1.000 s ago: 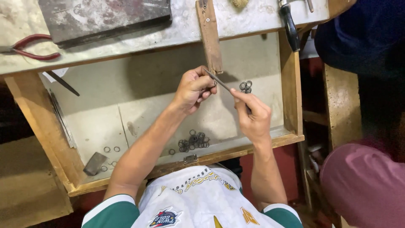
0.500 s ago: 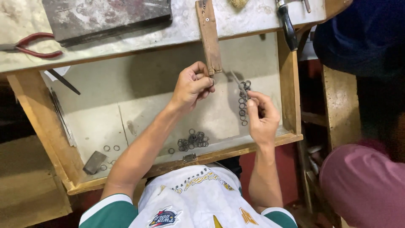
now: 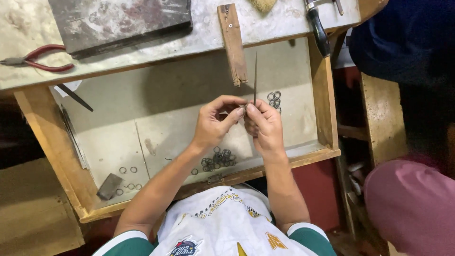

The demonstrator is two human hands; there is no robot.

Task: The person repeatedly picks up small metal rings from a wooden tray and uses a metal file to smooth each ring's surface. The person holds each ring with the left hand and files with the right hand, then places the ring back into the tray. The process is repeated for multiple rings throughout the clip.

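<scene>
We hold a thin file (image 3: pixel 255 76) upright in the right hand (image 3: pixel 263 127), pinched shut on it above the drawer (image 3: pixel 189 95). Our left hand (image 3: pixel 214 124) pinches something tiny against it at 9 o'clock; likely filing a ring. Rings (image 3: pixel 219 159) lie at 6, more rings (image 3: pixel 274 99) at 2. Next calls for steady strokes.

No packages, labels, signs or screens show anywhere around the fingers (image 3: pixel 241 112), on the surface or in the drawer.

Red-handled pliers (image 3: pixel 35 58) on bench; dark metal slab (image 3: pixel 118 21); wooden peg (image 3: pixel 233 42); black-handled tool (image 3: pixel 318 29)
</scene>
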